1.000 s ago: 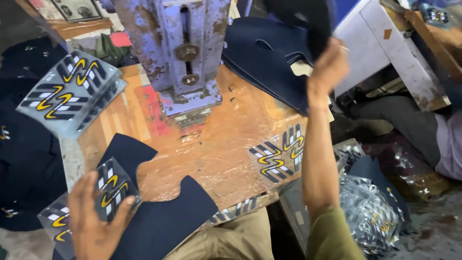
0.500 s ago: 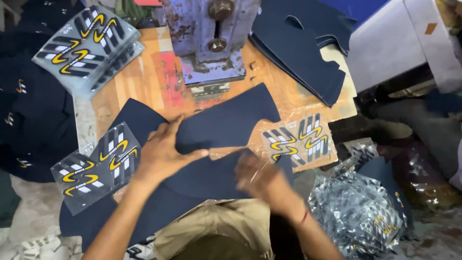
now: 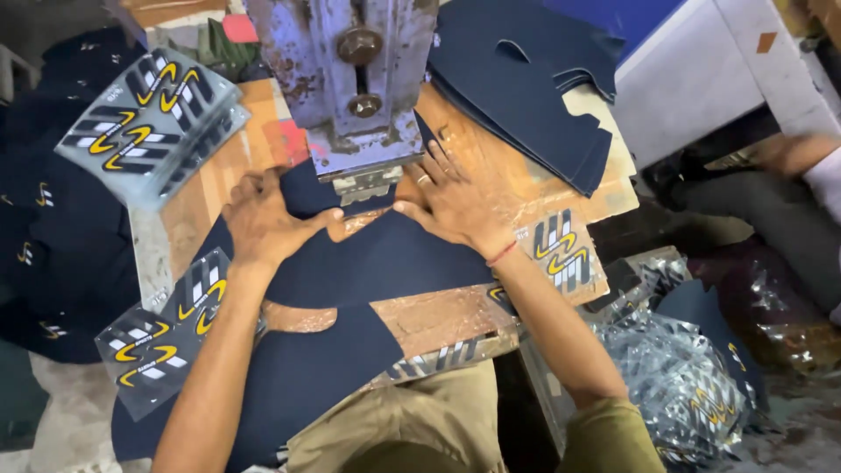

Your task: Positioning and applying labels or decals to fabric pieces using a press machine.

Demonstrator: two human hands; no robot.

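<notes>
A dark navy cut fabric piece lies on the wooden bench, its far edge under the head of a worn blue-grey press machine. My left hand presses flat on the piece's left side. My right hand, with a ring and a red wrist thread, presses flat on its right side beside the press foot. Both hands have fingers spread on the fabric. A second navy piece hangs over the bench's near edge by my lap.
A stack of navy cut pieces lies at the back right. Clear sheets with yellow, white and black stripe emblems sit at the back left, front left and right. Shiny film scraps pile on the floor. Another person's arm is at far right.
The navy piece slid forward under the press head. Both my hands moved away from me with it and now lie flat on either side of the press foot.
</notes>
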